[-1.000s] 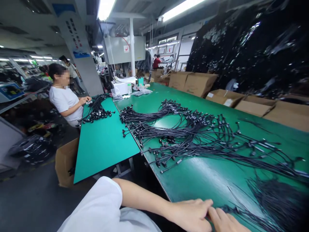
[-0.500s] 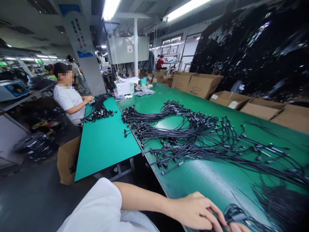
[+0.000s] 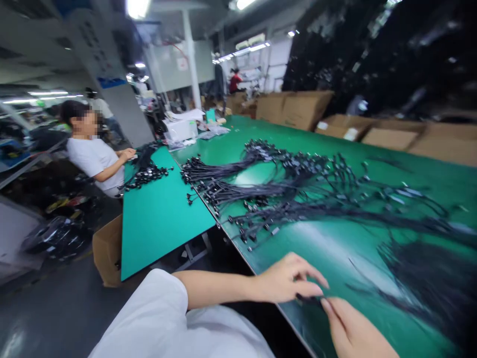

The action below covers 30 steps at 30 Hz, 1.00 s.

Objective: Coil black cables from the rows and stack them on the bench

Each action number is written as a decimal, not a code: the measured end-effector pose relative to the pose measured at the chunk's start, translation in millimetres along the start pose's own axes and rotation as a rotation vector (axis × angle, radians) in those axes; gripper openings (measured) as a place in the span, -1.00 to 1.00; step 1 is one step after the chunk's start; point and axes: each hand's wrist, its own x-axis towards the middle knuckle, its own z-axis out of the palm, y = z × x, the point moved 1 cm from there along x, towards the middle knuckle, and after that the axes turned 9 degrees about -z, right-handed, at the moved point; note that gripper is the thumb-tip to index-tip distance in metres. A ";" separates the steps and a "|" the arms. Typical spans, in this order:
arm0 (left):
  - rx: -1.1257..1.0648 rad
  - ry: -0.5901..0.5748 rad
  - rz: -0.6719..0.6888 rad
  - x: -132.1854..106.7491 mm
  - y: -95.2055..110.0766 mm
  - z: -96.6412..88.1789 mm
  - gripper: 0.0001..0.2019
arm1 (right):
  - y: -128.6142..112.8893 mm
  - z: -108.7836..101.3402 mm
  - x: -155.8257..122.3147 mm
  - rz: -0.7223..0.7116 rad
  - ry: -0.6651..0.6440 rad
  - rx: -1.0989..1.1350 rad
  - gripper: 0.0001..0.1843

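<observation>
My left hand [image 3: 288, 278] hovers over the near edge of the green table [image 3: 335, 268], its thumb and fingertips pinched on the end of a thin black cable [image 3: 309, 299]. Just to its right, my right hand [image 3: 354, 330] touches the same cable end with its fingertips; its grip is blurred. A dark tangle of thin cables [image 3: 421, 283] lies right of my hands. Further out, a wide spread of black cables with small connectors [image 3: 283, 199] covers the table.
A lower teal table [image 3: 160, 219] joins on the left, where a seated person in white [image 3: 93, 154] handles a bundle of black cables [image 3: 145, 171]. Cardboard boxes [image 3: 294, 107] line the far table edge, one more box [image 3: 108, 248] sits on the floor.
My left hand has lifted and moved up the table, pinching the cable end. The camera has swung, blurring the picture. My right hand shows more at the bottom edge.
</observation>
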 end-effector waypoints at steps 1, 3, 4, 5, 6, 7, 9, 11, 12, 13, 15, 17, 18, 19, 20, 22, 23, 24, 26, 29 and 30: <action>-0.033 0.037 -0.026 -4.7 -3.4 2.7 -0.48 | -4.2 -4.4 0.7 -0.014 0.052 -0.104 -0.67; -0.185 -0.046 -0.178 -11.0 -13.3 12.3 -0.44 | -14.3 -10.3 2.3 -0.054 0.085 -0.302 -0.67; -0.270 -0.134 -0.246 -12.8 -17.5 18.1 -0.47 | -17.8 -11.2 3.7 -0.055 0.072 -0.374 -0.68; -0.365 -0.204 -0.300 -13.6 -20.5 23.5 -0.45 | -19.6 -10.9 5.4 -0.048 0.049 -0.415 -0.68; -0.442 -0.202 -0.317 -13.4 -22.0 28.0 -0.44 | -19.9 -10.1 7.1 -0.035 0.033 -0.433 -0.70; -0.500 -0.174 -0.321 -12.9 -22.1 31.9 -0.45 | -19.2 -9.2 8.4 -0.008 0.011 -0.433 -0.71; -0.575 -0.089 -0.315 -12.4 -20.2 38.8 -0.47 | -17.6 -8.8 9.0 0.073 0.004 -0.386 -0.73; -0.590 -0.034 -0.303 -14.2 -17.9 45.7 -0.48 | -17.2 -10.7 7.0 0.199 0.058 -0.253 -0.72; -0.576 -0.023 -0.286 -15.4 -17.6 49.0 -0.47 | -17.1 -11.9 5.4 0.271 0.105 -0.136 -0.71; -0.549 -0.017 -0.257 -16.5 -18.0 52.1 -0.47 | -16.8 -12.8 3.4 0.342 0.162 0.004 -0.69; -0.467 -0.009 -0.183 -17.2 -20.9 57.2 -0.49 | -15.5 -12.7 -1.1 0.458 0.269 0.294 -0.67; -0.386 -0.021 -0.140 -15.4 -25.7 60.7 -0.49 | -14.9 -10.7 -6.3 0.526 0.331 0.465 -0.66; -0.360 -0.036 -0.152 -13.8 -28.4 62.0 -0.49 | -15.3 -9.7 -9.1 0.532 0.335 0.474 -0.66; -0.339 -0.051 -0.183 -11.7 -30.8 63.0 -0.48 | -16.1 -9.2 -12.0 0.517 0.315 0.443 -0.66; -0.320 -0.067 -0.222 -9.4 -32.6 63.6 -0.48 | -17.0 -9.4 -15.0 0.486 0.277 0.385 -0.67; -0.291 -0.093 -0.283 -4.7 -33.1 64.2 -0.50 | -17.3 -13.0 -20.7 0.403 0.177 0.258 -0.67; -0.287 -0.102 -0.288 -2.7 -31.6 64.3 -0.52 | -15.8 -16.5 -23.3 0.377 0.144 0.227 -0.68; -0.295 -0.110 -0.278 -1.1 -29.0 64.6 -0.53 | -13.1 -21.0 -25.5 0.379 0.146 0.228 -0.68; -0.321 -0.136 -0.266 -0.3 -23.0 66.9 -0.55 | -5.6 -32.1 -28.7 0.451 0.262 0.328 -0.74; -0.251 -0.199 -0.364 -4.0 -20.2 76.2 -0.51 | 2.4 -43.7 -28.8 0.491 0.467 0.669 -0.52; -0.204 -0.229 -0.420 -5.3 -21.8 80.2 -0.49 | 4.1 -44.1 -27.4 0.480 0.473 0.806 -0.45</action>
